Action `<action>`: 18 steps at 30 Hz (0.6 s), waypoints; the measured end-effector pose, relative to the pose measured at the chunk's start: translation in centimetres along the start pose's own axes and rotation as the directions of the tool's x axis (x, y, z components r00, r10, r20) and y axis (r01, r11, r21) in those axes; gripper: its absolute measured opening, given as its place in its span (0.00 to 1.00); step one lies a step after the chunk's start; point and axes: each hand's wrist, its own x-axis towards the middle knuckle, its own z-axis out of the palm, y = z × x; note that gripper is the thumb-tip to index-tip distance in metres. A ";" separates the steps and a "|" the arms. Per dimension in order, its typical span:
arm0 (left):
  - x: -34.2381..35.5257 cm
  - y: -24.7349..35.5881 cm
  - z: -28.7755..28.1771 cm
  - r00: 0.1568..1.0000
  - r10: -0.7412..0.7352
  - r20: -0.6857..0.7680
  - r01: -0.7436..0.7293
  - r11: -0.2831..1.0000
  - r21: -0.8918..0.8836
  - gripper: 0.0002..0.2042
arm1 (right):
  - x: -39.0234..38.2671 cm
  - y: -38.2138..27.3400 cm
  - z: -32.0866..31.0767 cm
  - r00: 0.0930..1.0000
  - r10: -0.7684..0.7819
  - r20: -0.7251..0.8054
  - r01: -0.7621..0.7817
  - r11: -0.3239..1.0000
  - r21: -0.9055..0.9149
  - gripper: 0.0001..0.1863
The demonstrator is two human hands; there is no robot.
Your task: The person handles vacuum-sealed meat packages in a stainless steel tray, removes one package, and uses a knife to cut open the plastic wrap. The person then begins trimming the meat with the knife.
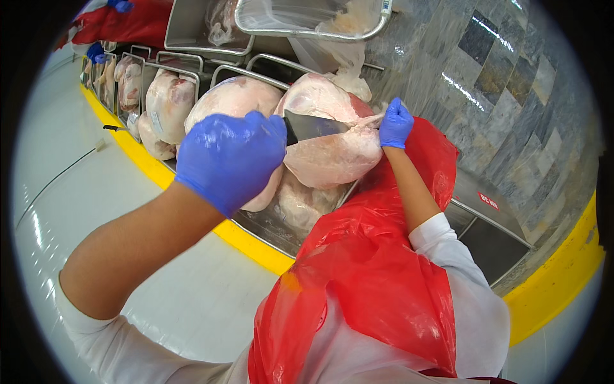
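My left hand (227,160), in a blue glove, is closed round the dark handle of a knife. Its broad blade (312,127) points right and lies against a large pale cut of raw meat (339,157), which has a redder patch near its top. On the right of that cut, my gloved right hand (395,125) is closed on a thin, pale strip of the meat (372,120). The strip's end is hidden in my fingers. Another big pale cut (236,96) lies beside it, partly behind my left hand.
More raw cuts (169,105) sit between metal frames on the left. Metal trays (313,32) with clear plastic stand at the back. A yellow edge (252,246) runs in front. A grey metal box (492,230) is at right, and a person's red apron (121,25) at far left.
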 end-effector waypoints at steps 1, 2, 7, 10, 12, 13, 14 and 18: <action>0.1 0.6 0.1 1.000 -0.007 -0.007 0.007 1.000 0.010 0.17 | -0.1 0.0 0.0 0.999 -0.020 -0.032 0.020 1.000 -0.011 0.26; -0.1 1.4 0.1 1.000 -0.015 -0.013 0.015 1.000 0.019 0.18 | -0.2 0.1 0.0 0.997 -0.040 -0.063 0.039 0.999 -0.024 0.26; 0.9 3.7 -0.5 0.990 -0.066 0.124 0.056 0.995 0.078 0.19 | -0.4 1.2 0.3 0.984 -0.075 -0.161 0.072 0.997 -0.019 0.27; 0.6 3.6 0.5 0.979 -0.145 0.145 0.157 0.985 -0.074 0.21 | -0.3 0.9 0.3 0.979 -0.069 -0.189 0.070 0.998 -0.005 0.27; -0.6 3.5 2.8 0.968 -0.200 0.149 0.218 0.969 -0.119 0.22 | -0.7 0.9 0.1 0.976 -0.038 -0.212 0.040 0.999 0.005 0.28; -1.3 3.7 4.3 0.965 -0.231 0.125 0.249 0.955 -0.159 0.22 | -0.7 1.2 0.3 0.975 -0.019 -0.222 0.022 1.000 0.008 0.28; -1.9 3.8 5.7 0.966 -0.242 0.095 0.257 0.946 -0.198 0.23 | -0.5 1.2 0.2 0.973 -0.005 -0.233 0.008 1.000 0.013 0.28; -3.1 4.7 9.0 0.959 -0.284 0.022 0.278 0.917 -0.287 0.25 | -0.1 2.2 -0.3 0.965 0.012 -0.261 0.001 0.999 0.047 0.29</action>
